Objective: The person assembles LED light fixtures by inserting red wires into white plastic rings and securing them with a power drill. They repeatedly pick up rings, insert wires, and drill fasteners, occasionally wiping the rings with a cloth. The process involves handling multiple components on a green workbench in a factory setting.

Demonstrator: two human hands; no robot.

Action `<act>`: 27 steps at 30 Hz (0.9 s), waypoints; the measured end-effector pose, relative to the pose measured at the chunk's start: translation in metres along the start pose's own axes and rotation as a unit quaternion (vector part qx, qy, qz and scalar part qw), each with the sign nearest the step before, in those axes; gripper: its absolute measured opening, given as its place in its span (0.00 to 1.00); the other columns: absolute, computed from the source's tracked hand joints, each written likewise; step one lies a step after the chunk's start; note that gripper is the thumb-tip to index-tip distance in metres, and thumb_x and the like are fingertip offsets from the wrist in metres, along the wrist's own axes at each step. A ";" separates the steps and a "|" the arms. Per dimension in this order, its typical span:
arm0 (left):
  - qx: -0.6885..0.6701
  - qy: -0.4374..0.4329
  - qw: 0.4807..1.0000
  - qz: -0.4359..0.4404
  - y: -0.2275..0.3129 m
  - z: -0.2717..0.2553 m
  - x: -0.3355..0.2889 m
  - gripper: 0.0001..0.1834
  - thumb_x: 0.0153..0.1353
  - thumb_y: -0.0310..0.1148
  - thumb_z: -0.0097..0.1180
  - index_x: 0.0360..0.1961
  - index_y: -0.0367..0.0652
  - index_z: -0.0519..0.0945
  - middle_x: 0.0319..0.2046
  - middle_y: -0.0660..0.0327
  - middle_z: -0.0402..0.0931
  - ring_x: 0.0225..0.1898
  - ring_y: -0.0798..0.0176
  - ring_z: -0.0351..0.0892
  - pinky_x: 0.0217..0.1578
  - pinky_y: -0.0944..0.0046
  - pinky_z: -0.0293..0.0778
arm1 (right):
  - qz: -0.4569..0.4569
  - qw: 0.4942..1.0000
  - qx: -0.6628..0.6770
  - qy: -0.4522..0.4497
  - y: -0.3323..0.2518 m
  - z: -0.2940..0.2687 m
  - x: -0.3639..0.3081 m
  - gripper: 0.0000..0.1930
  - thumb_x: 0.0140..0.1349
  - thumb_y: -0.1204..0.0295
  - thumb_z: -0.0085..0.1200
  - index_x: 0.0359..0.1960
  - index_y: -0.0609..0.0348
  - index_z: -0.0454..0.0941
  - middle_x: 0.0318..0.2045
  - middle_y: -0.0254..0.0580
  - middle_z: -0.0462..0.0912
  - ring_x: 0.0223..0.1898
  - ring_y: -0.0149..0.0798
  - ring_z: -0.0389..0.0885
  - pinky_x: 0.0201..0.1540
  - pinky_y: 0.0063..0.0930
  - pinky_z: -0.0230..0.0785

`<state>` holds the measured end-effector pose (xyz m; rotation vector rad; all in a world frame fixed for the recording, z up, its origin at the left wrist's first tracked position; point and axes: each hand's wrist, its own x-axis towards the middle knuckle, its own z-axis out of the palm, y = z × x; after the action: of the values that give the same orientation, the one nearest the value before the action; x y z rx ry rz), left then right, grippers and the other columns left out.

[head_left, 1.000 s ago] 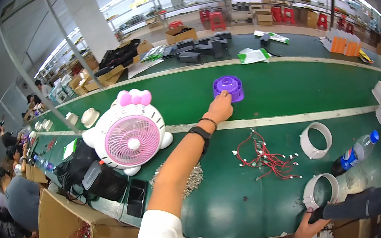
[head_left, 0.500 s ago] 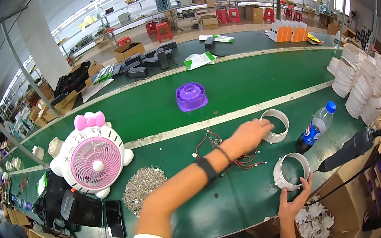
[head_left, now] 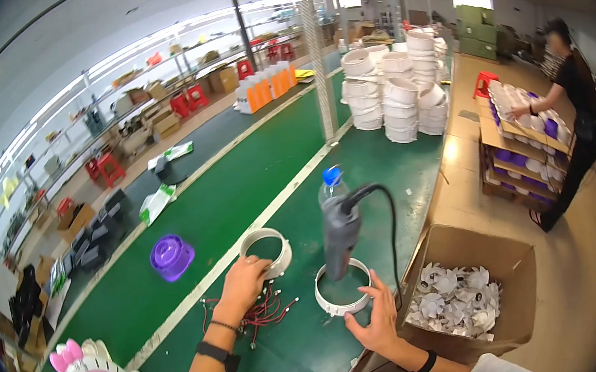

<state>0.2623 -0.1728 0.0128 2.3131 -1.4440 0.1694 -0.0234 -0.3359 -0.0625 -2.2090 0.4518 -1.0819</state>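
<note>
Bench edge, head view: slants from the stacked white shells [head_left: 398, 97] at upper right down to the lower middle, with the cardboard box [head_left: 519, 292] just outside.
Green bench [head_left: 301, 355]: leaves room between the near ring [head_left: 336, 307] and the stacked shells; narrows around the bottle [head_left: 332, 176] and the power tool [head_left: 342, 236].
Pale line [head_left: 179, 314]: runs diagonally past the far ring [head_left: 284, 261], with the purple base [head_left: 172, 257] well apart beyond it.
Far ring: sits on the bench beside the pale line; looks off-white, round, open through the middle.
Near ring: lies closer to the bench edge; shows the same pale wall, with small lugs low on the outside.
Left hand [head_left: 244, 277]: grasps the far ring's near-left rim, fingers bent over.
Right hand [head_left: 375, 317]: touches the near ring's outer wall, thumb and fingers spread; cannot tell whether gripping.
Power tool: hangs upright, blurred, dark grey, black cord looping right; overlaps the near ring's opening, contact unclear.
Wires [head_left: 269, 310]: tangle, thin and red, white-tipped, near the left hand.
Fan blades [head_left: 452, 301]: fill the box, white, curved, glossy.
</note>
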 end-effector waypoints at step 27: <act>0.208 0.276 0.936 0.071 -0.001 -0.046 -0.023 0.09 0.60 0.29 0.65 0.41 0.46 0.81 0.41 0.59 0.78 0.49 0.50 0.77 0.49 0.48 0.73 | -0.017 0.991 -0.121 0.049 0.058 0.026 -0.036 0.36 0.59 0.67 0.68 0.64 0.75 0.67 0.70 0.71 0.67 0.69 0.70 0.67 0.72 0.61 0.58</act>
<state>0.2573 -0.1345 0.0474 2.1885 -1.3585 1.1653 -0.0264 -0.3487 -0.1343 -2.3874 0.6193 -1.2112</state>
